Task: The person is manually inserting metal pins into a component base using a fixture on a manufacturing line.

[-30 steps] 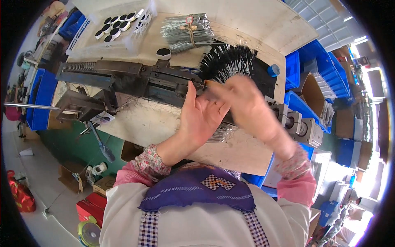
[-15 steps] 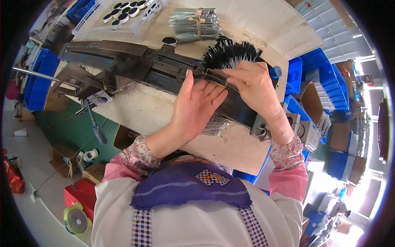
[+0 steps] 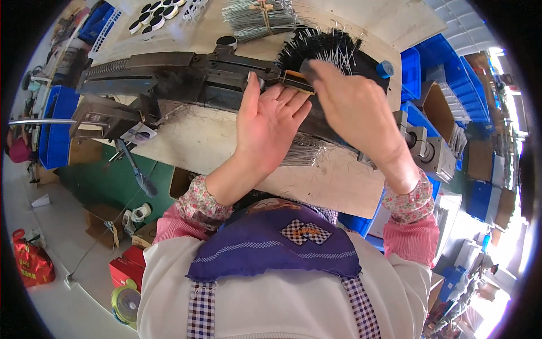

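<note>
My left hand (image 3: pixel 270 121) is palm up with its fingers stretched out. Its fingertips reach under a yellow-edged slot (image 3: pixel 299 82) on a dark metal bench machine (image 3: pixel 226 76), and the thumb stands up beside the machine's body. Just right of the slot, my right hand (image 3: pixel 355 104) is bent with its fingers closed, slightly smeared by motion. A dark piece (image 3: pixel 307 69) shows at its fingertips; what it is cannot be made out. Beyond this hand lies a pile of black-bristled wire brushes (image 3: pixel 322 48).
A tied bundle of metal wires (image 3: pixel 259 20) lies behind the machine, more wires (image 3: pixel 302 151) in front. Round black-topped pieces (image 3: pixel 155 17) sit in a white crate at the back left. A blue cap (image 3: pixel 384 69) stands right. A metal rod (image 3: pixel 42 122) juts out left.
My right hand has moved slightly right and turned, knuckles now higher, fingertips still near the slot. My left hand stays at the slot. The whole view has shifted a little.
</note>
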Action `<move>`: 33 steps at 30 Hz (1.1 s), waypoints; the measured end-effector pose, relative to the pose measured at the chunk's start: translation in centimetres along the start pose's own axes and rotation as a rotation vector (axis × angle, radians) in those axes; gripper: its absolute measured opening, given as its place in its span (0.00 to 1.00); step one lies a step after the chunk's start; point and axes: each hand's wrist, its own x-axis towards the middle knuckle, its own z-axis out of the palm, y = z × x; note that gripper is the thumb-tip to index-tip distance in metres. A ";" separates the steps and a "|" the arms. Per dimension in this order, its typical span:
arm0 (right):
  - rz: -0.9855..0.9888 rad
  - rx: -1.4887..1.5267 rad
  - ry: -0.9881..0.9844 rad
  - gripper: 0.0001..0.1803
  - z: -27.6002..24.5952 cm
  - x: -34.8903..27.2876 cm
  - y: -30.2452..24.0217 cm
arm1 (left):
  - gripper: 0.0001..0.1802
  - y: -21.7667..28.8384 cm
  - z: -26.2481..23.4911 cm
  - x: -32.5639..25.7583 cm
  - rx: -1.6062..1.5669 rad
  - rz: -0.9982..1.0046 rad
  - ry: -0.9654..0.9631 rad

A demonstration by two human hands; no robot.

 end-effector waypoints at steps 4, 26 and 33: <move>-0.082 -0.126 -0.114 0.19 0.1 0.1 -1.5 | 0.36 0.5 0.8 -0.1 0.007 -0.034 0.032; 0.170 0.278 -0.339 0.08 11.2 -18.2 -0.5 | 0.23 -3.9 -6.0 -7.2 1.239 -0.108 -0.537; 0.255 0.517 -0.379 0.08 10.9 -19.1 -0.6 | 0.27 -2.6 -10.1 -5.6 2.052 0.238 -0.498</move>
